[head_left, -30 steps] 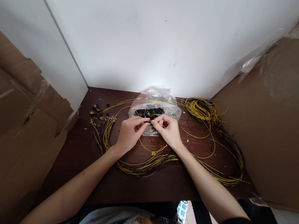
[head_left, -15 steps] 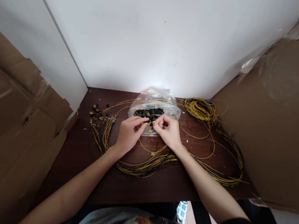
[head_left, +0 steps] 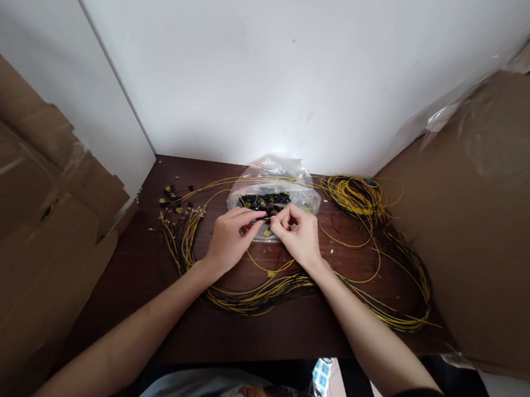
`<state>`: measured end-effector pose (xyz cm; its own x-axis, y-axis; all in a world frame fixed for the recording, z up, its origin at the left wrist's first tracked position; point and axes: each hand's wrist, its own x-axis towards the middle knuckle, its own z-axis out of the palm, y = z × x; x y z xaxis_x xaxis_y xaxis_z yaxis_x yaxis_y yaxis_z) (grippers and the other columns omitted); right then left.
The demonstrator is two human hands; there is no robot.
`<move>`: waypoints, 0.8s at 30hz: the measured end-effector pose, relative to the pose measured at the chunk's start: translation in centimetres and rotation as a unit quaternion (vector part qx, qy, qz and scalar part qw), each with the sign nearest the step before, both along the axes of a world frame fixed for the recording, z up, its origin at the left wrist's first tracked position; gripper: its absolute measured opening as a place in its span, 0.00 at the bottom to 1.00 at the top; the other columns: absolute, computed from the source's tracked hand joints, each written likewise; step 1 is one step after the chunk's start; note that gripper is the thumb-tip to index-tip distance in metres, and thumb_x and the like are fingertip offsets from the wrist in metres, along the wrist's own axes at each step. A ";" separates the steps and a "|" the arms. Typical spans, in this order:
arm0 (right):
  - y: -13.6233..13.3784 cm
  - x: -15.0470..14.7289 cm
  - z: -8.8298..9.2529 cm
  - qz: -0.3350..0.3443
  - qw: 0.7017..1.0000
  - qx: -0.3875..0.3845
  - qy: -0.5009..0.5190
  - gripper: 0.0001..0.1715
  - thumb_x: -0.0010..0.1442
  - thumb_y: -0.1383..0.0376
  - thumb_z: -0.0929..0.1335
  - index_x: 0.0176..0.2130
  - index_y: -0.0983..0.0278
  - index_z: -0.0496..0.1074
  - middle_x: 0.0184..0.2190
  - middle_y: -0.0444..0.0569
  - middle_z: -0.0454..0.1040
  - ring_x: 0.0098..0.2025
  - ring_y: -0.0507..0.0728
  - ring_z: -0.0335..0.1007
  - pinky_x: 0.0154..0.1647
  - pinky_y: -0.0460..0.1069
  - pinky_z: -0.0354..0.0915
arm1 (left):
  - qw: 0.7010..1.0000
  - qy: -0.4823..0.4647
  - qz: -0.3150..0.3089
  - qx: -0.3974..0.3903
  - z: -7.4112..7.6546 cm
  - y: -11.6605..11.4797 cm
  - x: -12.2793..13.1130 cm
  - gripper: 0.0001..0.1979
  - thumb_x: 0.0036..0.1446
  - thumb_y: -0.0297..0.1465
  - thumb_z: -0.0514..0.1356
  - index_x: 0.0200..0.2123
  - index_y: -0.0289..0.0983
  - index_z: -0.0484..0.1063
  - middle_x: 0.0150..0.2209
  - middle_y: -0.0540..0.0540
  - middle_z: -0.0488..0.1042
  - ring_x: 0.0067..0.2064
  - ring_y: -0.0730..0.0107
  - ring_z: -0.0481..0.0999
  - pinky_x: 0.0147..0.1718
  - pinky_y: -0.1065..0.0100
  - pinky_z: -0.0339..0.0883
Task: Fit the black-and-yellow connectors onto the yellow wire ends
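The brown table (head_left: 228, 342) carries a long bundle of yellow-and-black wires (head_left: 257, 297), curving across its near side, and a coil of wire (head_left: 355, 196) at far right. Between them sits a clear plastic bag (head_left: 276, 166). Over it, the person's left hand (head_left: 227, 236) has thumb and fingers nearly together, though what they grip cannot be told; the right hand (head_left: 303, 237) pinches a thin yellow wire (head_left: 268, 217), which spans the gap between the fingertips. Many small black-and-yellow pieces (head_left: 265, 200) fill the bag, so much appears left; how many wires are finished is unclear.
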<state>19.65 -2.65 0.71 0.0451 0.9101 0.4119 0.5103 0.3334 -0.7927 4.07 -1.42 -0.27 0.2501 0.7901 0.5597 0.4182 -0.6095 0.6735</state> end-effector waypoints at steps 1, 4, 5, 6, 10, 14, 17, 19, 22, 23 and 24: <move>0.0 0.0 0.0 0.000 1.000 0.000 -0.002 0.08 0.51 0.65 0.66 0.22 0.64 0.64 0.17 0.39 0.60 0.20 0.48 0.55 0.26 0.44 0.55 | 1.000 0.000 0.000 0.002 0.0 0.0 0.0 0.10 0.55 0.27 0.58 0.39 0.37 0.77 0.33 0.45 0.76 0.30 0.71 0.72 0.31 0.70 0.66; 0.0 -0.1 -0.1 0.001 1.000 0.001 -0.006 0.09 0.51 0.65 0.66 0.22 0.64 0.63 0.17 0.39 0.59 0.20 0.47 0.55 0.26 0.44 0.55 | 1.000 0.001 0.000 0.010 0.0 0.0 0.0 0.09 0.54 0.26 0.59 0.39 0.36 0.76 0.33 0.45 0.76 0.29 0.72 0.71 0.30 0.70 0.66; 0.0 -0.1 -0.2 0.001 1.000 0.002 -0.006 0.09 0.51 0.65 0.66 0.22 0.64 0.63 0.17 0.39 0.59 0.20 0.47 0.54 0.26 0.44 0.55 | 1.000 0.002 0.001 0.014 0.0 0.0 0.0 0.09 0.54 0.26 0.59 0.39 0.36 0.76 0.33 0.45 0.76 0.28 0.73 0.70 0.30 0.70 0.66; 0.0 -0.1 -0.2 0.002 1.000 0.004 -0.005 0.09 0.51 0.65 0.66 0.22 0.64 0.64 0.17 0.39 0.59 0.20 0.47 0.54 0.26 0.44 0.55 | 1.000 0.003 0.002 0.018 0.0 0.0 0.0 0.09 0.54 0.26 0.59 0.38 0.35 0.76 0.32 0.45 0.76 0.28 0.73 0.70 0.30 0.70 0.65; 0.0 -0.2 -0.3 0.010 1.000 0.009 -0.001 0.09 0.51 0.65 0.66 0.22 0.64 0.63 0.16 0.38 0.58 0.19 0.47 0.54 0.25 0.44 0.55 | 0.999 0.012 0.015 0.030 -0.2 0.0 0.0 0.08 0.53 0.25 0.60 0.37 0.35 0.76 0.27 0.48 0.75 0.26 0.74 0.69 0.28 0.72 0.64; 0.0 -0.2 -0.3 0.022 1.000 0.010 0.000 0.09 0.51 0.66 0.65 0.21 0.64 0.62 0.16 0.38 0.58 0.20 0.47 0.54 0.25 0.44 0.54 | 0.999 0.014 0.025 0.029 -0.3 0.0 0.0 0.08 0.52 0.25 0.61 0.36 0.34 0.77 0.25 0.48 0.74 0.25 0.75 0.69 0.27 0.72 0.63; 0.0 -0.2 -0.2 0.023 1.000 0.013 0.002 0.09 0.51 0.66 0.65 0.22 0.65 0.63 0.16 0.38 0.58 0.19 0.47 0.53 0.25 0.44 0.54 | 0.999 0.013 0.023 0.035 -0.3 0.1 0.0 0.07 0.52 0.25 0.61 0.35 0.34 0.76 0.25 0.49 0.73 0.25 0.75 0.69 0.27 0.72 0.63; 0.0 -0.2 -0.3 0.024 1.000 0.014 0.001 0.09 0.52 0.66 0.65 0.22 0.65 0.63 0.16 0.38 0.58 0.19 0.47 0.53 0.25 0.44 0.54 | 0.999 0.014 0.022 0.038 -0.3 0.1 -0.1 0.07 0.52 0.25 0.61 0.35 0.34 0.76 0.24 0.49 0.72 0.25 0.75 0.69 0.27 0.72 0.63; 0.0 -0.1 -0.3 0.028 1.000 0.014 0.002 0.09 0.52 0.66 0.65 0.22 0.65 0.64 0.16 0.38 0.58 0.19 0.47 0.53 0.25 0.43 0.54 | 0.999 0.014 0.022 0.038 -0.3 0.2 -0.1 0.07 0.52 0.25 0.61 0.35 0.35 0.76 0.25 0.49 0.72 0.25 0.75 0.68 0.27 0.72 0.63; 0.0 -0.1 -0.3 0.032 0.999 0.013 0.002 0.09 0.52 0.66 0.65 0.23 0.65 0.64 0.16 0.38 0.58 0.20 0.47 0.53 0.25 0.43 0.54 | 0.999 0.014 0.022 0.038 -0.3 0.2 -0.1 0.07 0.52 0.25 0.61 0.35 0.35 0.76 0.25 0.49 0.72 0.24 0.75 0.68 0.27 0.72 0.63; 0.0 -0.1 -0.3 0.036 0.999 0.012 0.002 0.09 0.52 0.66 0.65 0.23 0.65 0.63 0.17 0.38 0.58 0.20 0.47 0.53 0.24 0.43 0.54 | 0.999 0.013 0.023 0.038 -0.3 0.2 -0.1 0.07 0.52 0.25 0.61 0.35 0.35 0.76 0.25 0.49 0.72 0.24 0.75 0.68 0.27 0.72 0.63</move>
